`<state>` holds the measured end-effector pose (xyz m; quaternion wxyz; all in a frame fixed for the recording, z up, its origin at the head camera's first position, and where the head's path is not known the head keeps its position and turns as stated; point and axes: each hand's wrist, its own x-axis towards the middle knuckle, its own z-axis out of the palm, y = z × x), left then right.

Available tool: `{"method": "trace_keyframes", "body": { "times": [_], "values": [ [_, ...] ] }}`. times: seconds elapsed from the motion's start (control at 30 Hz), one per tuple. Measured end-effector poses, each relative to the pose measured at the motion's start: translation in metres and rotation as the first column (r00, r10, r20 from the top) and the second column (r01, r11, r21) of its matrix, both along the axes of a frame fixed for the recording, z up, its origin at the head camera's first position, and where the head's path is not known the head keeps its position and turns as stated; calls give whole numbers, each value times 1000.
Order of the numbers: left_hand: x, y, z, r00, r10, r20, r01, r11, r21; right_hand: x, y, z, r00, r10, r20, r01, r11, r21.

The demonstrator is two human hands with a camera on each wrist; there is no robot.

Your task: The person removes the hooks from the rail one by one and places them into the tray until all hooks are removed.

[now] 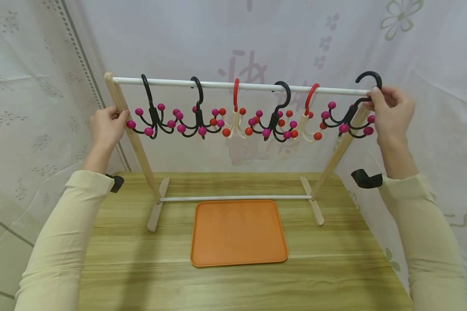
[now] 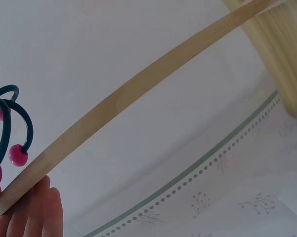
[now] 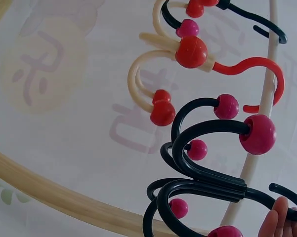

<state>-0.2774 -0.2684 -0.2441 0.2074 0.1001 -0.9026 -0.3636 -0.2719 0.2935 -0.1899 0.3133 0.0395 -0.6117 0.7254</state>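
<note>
At the upper left, my left hand (image 1: 108,127) grips the wooden left post (image 1: 140,149) of a hanging rack, its fingers (image 2: 34,212) behind the wood. My right hand (image 1: 395,110) pinches the curved neck of a black multi-arm hook hanger (image 1: 349,116) with magenta ball tips, beside the right end of the white rail (image 1: 253,86). In the head view, the hanger's hook curves above the rail. Other black hangers (image 1: 153,114) and two cream ones with red hooks, the nearer to the right hand being this red-hooked hanger (image 3: 192,52), hang along the rail.
An orange tray (image 1: 239,233) lies on the wood-grain table (image 1: 233,285), in front of the rack's lower white bar (image 1: 233,198). Wooden feet (image 1: 155,216) support the rack on both sides. A patterned pale curtain (image 1: 171,39) hangs behind, with more cloth at the sides.
</note>
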Motion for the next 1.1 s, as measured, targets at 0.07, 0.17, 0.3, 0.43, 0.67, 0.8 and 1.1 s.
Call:
{"method": "trace_keyframes", "body": {
  "times": [0.07,0.17,0.3,0.43,0.67,0.8,1.1],
  "values": [
    [0,0,0,1000,-3,-1,3,1000,-3,4,-1,-3,1000,13,-26,-13,1000,0],
    [0,-1,0,1000,-7,-3,7,1000,-2,9,-1,-10,998,33,-61,-33,999,-3],
    [0,-1,0,1000,-6,-7,6,1000,-4,14,0,-21,997,30,-69,-30,1000,-3],
    [0,-1,0,1000,-8,-3,8,1000,-2,17,3,-35,999,-3,-44,3,1000,14],
    [-1,-2,-1,1000,-5,-12,5,1000,0,21,6,-60,999,-1,43,-1,999,36],
    [-2,-3,-2,1000,-3,-13,3,1000,7,19,3,-77,999,11,30,-12,999,37],
    [-2,-3,-3,1000,-7,3,7,1000,-7,16,-8,-112,997,32,75,-37,997,69]
  ]
}}
